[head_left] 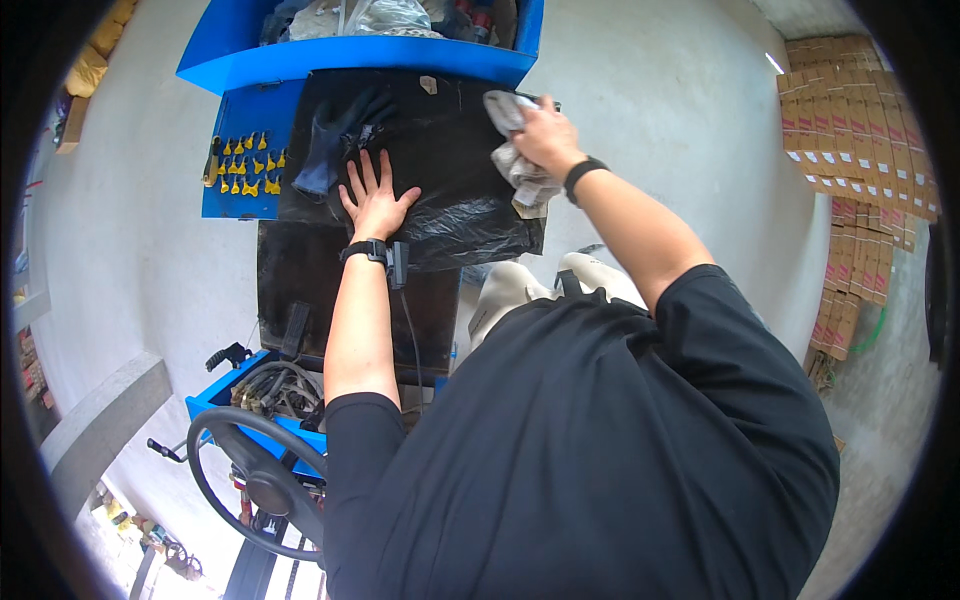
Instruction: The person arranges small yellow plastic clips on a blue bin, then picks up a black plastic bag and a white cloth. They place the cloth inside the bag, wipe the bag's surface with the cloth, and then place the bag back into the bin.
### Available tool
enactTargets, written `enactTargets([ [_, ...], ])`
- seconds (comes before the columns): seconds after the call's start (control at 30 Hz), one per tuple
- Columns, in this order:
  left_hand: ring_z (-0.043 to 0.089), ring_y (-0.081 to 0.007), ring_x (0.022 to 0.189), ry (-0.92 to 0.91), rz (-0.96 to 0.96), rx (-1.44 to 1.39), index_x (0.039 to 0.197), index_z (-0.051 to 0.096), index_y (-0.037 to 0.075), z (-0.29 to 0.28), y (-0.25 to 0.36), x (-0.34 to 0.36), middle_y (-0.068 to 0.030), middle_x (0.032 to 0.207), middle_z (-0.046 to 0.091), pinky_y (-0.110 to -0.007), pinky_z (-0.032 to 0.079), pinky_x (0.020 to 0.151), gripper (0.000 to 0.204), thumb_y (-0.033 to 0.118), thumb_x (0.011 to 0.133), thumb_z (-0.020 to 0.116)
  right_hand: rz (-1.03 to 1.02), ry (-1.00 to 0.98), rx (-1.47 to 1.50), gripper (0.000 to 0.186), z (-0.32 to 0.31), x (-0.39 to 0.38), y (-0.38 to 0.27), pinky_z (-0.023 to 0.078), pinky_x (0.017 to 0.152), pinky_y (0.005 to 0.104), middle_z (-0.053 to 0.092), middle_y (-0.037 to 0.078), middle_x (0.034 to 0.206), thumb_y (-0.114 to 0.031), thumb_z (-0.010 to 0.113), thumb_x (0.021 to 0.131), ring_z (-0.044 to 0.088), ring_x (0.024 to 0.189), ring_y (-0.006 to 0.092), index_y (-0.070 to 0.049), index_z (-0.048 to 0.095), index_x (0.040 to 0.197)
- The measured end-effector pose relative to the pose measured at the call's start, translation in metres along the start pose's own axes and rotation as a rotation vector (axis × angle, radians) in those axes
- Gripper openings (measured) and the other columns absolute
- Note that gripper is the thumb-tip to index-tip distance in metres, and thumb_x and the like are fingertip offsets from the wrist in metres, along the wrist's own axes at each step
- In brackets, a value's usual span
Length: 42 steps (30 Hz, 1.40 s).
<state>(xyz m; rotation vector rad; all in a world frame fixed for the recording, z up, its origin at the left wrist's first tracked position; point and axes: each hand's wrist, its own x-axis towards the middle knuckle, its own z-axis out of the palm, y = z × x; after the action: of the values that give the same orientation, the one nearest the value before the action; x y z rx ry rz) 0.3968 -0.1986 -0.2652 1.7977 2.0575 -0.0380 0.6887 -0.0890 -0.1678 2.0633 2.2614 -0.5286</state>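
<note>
My left hand (374,203) lies flat with fingers spread on a black plastic-covered board or cushion (460,215). Its wrist carries a black strap with a small grey device. A crumpled grey-white cloth (527,180) hangs over the board's right edge, and my right hand (546,136) has its fingers closed on the upper part of it. Just beyond my left hand, a dark blue work glove (320,160) rests on the black plastic.
Several yellow-and-black pieces (250,165) lie in rows on a blue panel. Behind it stands a blue bin (450,60) of plastic bags and parts. Near my left arm are a steering wheel (205,455) and a blue tray of hoses (280,390). Stacked cardboard (850,130) stands at right.
</note>
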Motion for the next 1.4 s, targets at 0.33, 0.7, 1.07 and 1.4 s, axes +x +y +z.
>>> enactTargets([
  [0.33, -0.009, -0.0376, 0.159, -0.006, -0.009, 0.030, 0.167, 0.008, 0.026, 0.004, -0.005, 0.006, -0.0122, 0.174, -0.007, -0.065, -0.001, 0.121, 0.100, 0.072, 0.091, 0.055, 0.199, 0.303, 0.179, 0.036, -0.023, -0.037, 0.109, 0.057, 0.088, 0.0417, 0.060, 0.018, 0.129, -0.020, 0.071, 0.083, 0.069, 0.104, 0.0354, -0.007, 0.073, 0.117],
  [0.7, -0.007, -0.0377, 0.159, 0.031, 0.029, 0.047, 0.167, 0.009, 0.025, 0.010, -0.007, 0.006, -0.0128, 0.174, -0.005, -0.065, 0.000, 0.121, 0.099, 0.073, 0.092, 0.053, -0.064, -0.040, 0.018, 0.046, 0.003, -0.053, 0.067, 0.054, 0.098, 0.0458, 0.054, 0.018, 0.133, -0.020, 0.067, 0.085, 0.063, 0.115, 0.0373, -0.017, 0.067, 0.131],
  [1.07, -0.006, -0.0367, 0.159, 0.048, 0.017, 0.054, 0.167, 0.010, 0.027, 0.008, -0.005, 0.004, -0.0120, 0.174, -0.004, -0.064, -0.001, 0.121, 0.096, 0.071, 0.093, 0.053, -0.903, 0.157, -0.301, 0.060, 0.017, -0.140, 0.013, 0.059, 0.074, 0.0355, 0.056, 0.010, 0.119, -0.016, 0.067, 0.077, 0.058, 0.102, 0.0287, -0.027, 0.066, 0.136],
  [1.4, -0.005, -0.0354, 0.160, 0.065, 0.016, 0.049, 0.167, 0.011, 0.027, 0.006, -0.001, 0.001, -0.0117, 0.174, -0.003, -0.063, 0.000, 0.122, 0.095, 0.069, 0.094, 0.054, -0.421, -0.394, -0.821, 0.042, -0.020, -0.141, 0.170, 0.054, 0.095, 0.0397, 0.052, 0.010, 0.145, -0.013, 0.068, 0.084, 0.052, 0.127, 0.0309, -0.011, 0.070, 0.126],
])
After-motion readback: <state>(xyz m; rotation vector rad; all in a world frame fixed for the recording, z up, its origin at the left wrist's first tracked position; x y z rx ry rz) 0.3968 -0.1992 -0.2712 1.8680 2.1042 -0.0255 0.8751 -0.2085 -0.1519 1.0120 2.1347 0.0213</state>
